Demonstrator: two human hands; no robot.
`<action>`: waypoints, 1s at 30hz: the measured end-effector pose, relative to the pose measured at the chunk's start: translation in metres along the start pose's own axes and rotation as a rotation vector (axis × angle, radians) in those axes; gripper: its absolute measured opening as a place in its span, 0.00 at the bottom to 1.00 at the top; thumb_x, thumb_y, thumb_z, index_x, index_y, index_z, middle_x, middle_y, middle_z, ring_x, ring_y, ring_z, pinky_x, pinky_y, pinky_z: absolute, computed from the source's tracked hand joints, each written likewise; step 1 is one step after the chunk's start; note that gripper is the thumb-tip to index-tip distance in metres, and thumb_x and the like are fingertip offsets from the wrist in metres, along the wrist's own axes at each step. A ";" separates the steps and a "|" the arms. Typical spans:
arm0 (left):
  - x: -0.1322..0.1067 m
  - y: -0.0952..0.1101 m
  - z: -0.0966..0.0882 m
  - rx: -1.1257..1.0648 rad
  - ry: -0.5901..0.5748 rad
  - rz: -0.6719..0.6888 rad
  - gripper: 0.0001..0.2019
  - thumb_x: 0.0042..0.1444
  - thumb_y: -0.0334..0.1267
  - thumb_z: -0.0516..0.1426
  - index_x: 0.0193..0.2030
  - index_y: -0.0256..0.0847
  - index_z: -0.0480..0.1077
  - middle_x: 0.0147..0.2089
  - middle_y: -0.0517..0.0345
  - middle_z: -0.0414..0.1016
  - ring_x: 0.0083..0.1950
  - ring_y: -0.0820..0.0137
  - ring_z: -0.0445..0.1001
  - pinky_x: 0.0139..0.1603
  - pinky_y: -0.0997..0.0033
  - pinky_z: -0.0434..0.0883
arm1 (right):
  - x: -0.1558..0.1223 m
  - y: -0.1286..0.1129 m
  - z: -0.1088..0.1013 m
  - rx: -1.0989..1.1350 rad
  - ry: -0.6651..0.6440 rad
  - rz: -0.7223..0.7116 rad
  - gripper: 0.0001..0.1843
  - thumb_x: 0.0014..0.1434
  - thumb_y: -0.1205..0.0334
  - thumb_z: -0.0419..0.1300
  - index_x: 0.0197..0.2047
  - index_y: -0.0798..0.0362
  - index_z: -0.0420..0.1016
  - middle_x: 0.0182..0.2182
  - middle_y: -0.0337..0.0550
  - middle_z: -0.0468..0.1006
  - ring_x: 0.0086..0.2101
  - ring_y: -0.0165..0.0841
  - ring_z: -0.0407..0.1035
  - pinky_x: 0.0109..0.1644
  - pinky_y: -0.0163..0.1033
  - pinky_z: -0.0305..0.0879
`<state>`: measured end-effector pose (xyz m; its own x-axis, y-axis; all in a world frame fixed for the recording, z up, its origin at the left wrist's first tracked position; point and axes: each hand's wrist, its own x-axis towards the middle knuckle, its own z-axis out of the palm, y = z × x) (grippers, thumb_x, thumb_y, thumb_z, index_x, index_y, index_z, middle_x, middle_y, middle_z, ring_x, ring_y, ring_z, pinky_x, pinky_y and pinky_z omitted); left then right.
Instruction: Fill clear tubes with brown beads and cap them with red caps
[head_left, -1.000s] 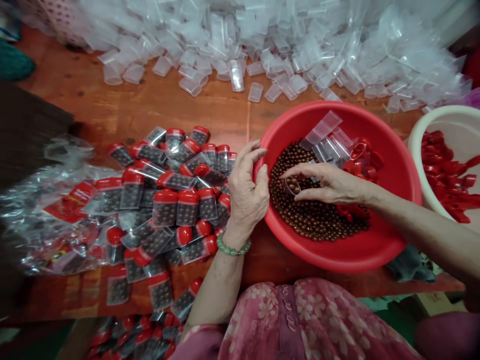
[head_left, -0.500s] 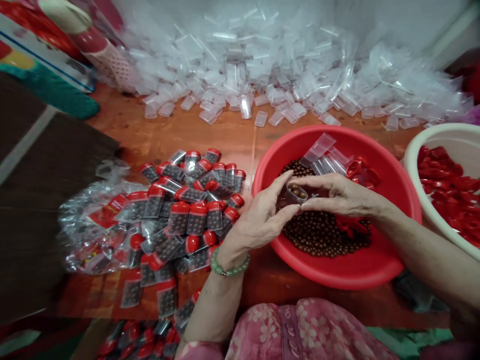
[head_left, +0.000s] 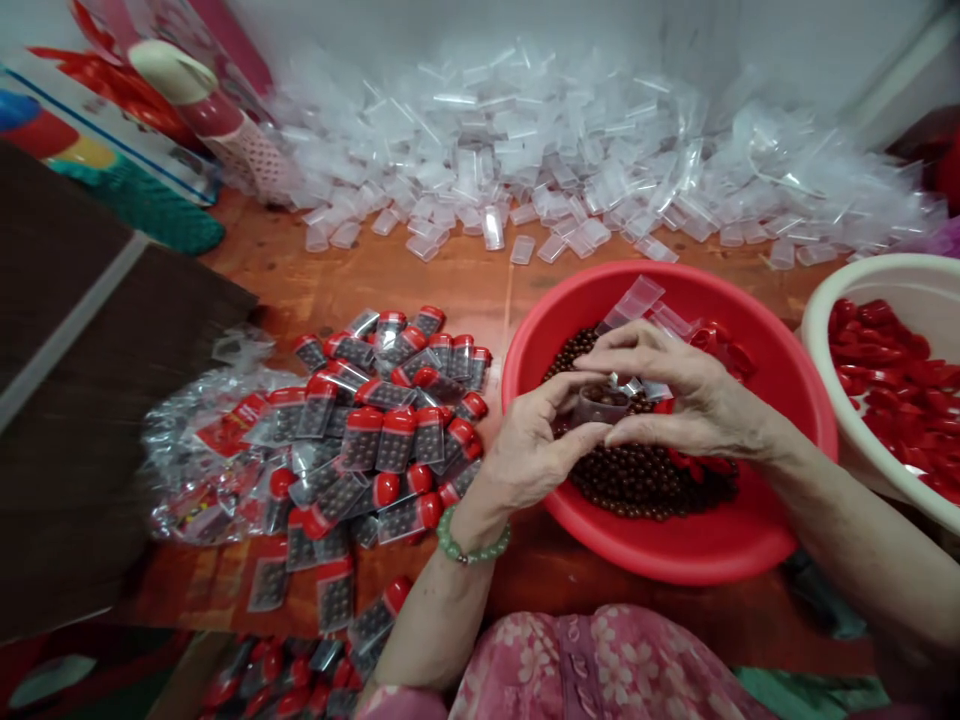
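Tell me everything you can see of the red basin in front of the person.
The red basin is a round, shallow bowl of glossy plastic with a wide rim, sitting on the wooden table. It holds a heap of brown beads, some clear plastic tubes near the far rim, and red caps. The left hand and right hand are held above it, over the beads.

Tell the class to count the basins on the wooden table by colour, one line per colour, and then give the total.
Red plastic basin: 1
Cream plastic basin: 1
Total: 2
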<state>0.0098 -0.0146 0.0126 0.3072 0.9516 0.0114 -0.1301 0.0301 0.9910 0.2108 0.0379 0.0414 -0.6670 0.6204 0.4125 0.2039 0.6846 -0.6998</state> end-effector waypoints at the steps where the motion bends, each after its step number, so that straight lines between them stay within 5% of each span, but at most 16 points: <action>1: 0.000 0.001 0.000 -0.022 -0.008 0.000 0.15 0.56 0.35 0.66 0.51 0.39 0.77 0.51 0.52 0.83 0.52 0.64 0.81 0.58 0.66 0.75 | 0.000 -0.001 0.001 0.000 -0.045 -0.009 0.27 0.63 0.50 0.67 0.63 0.46 0.75 0.50 0.49 0.75 0.52 0.37 0.71 0.57 0.44 0.71; 10: 0.005 0.000 -0.005 -0.004 0.035 -0.057 0.13 0.57 0.39 0.66 0.49 0.39 0.77 0.44 0.56 0.82 0.44 0.67 0.77 0.49 0.69 0.74 | 0.004 0.001 -0.002 0.086 -0.029 0.072 0.17 0.64 0.51 0.66 0.53 0.48 0.79 0.43 0.45 0.77 0.41 0.33 0.72 0.46 0.41 0.72; 18: 0.007 -0.001 -0.006 -0.010 0.031 -0.051 0.12 0.59 0.38 0.64 0.49 0.39 0.75 0.43 0.56 0.81 0.44 0.69 0.78 0.49 0.71 0.74 | 0.009 -0.001 0.011 0.142 0.010 0.204 0.19 0.59 0.50 0.71 0.39 0.52 0.68 0.27 0.32 0.68 0.24 0.23 0.58 0.26 0.31 0.56; 24: 0.010 -0.010 -0.008 -0.204 0.105 0.029 0.14 0.59 0.41 0.66 0.48 0.41 0.70 0.42 0.56 0.82 0.41 0.70 0.82 0.48 0.69 0.79 | 0.007 -0.009 -0.009 0.267 0.023 0.348 0.20 0.55 0.46 0.72 0.32 0.51 0.70 0.25 0.33 0.68 0.25 0.26 0.62 0.28 0.35 0.59; 30: -0.005 -0.004 -0.006 -0.142 -0.021 0.168 0.07 0.62 0.37 0.63 0.45 0.42 0.72 0.46 0.54 0.82 0.48 0.68 0.82 0.55 0.65 0.78 | -0.002 0.006 -0.027 -0.098 0.149 0.410 0.12 0.63 0.50 0.64 0.37 0.50 0.78 0.32 0.40 0.78 0.32 0.32 0.70 0.38 0.39 0.64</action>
<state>0.0031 -0.0173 0.0077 0.2893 0.9403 0.1790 -0.3122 -0.0841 0.9463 0.2330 0.0513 0.0522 -0.4077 0.8917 0.1967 0.5018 0.3988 -0.7676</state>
